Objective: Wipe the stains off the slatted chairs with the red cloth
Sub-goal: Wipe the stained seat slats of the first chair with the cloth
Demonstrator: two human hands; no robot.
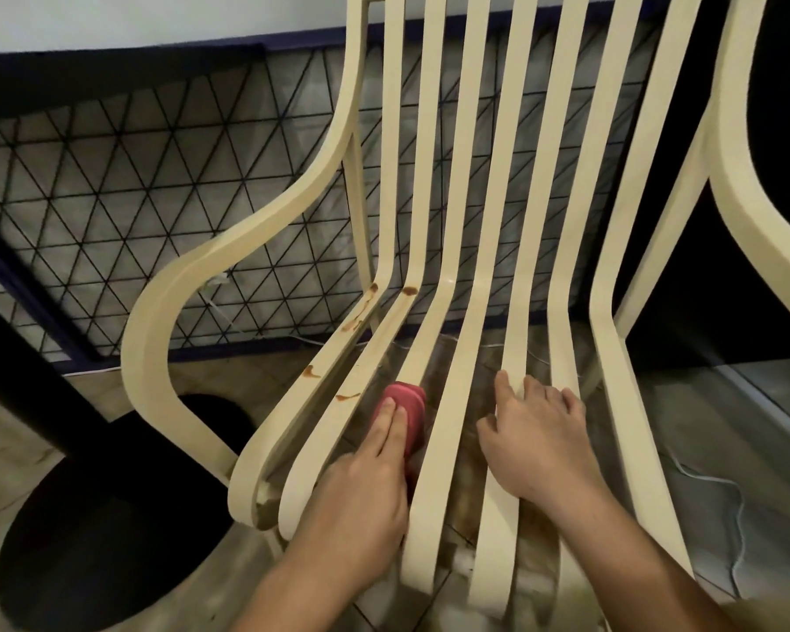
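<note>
The left hand [366, 485] presses one folded red cloth [407, 403] with straight fingers at the gap between the second and third seat slats from the left. The right hand [534, 435] rests open and spread on the slats just beside it. Five brown stains [312, 371] mark the slatted chair's [470, 175] two leftmost slats, and a second chair [744, 198] crowds the right edge.

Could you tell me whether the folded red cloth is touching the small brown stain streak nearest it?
Apart. The head view shows bare cream slat between the folded red cloth and the small brown stain streak beside it.
</note>
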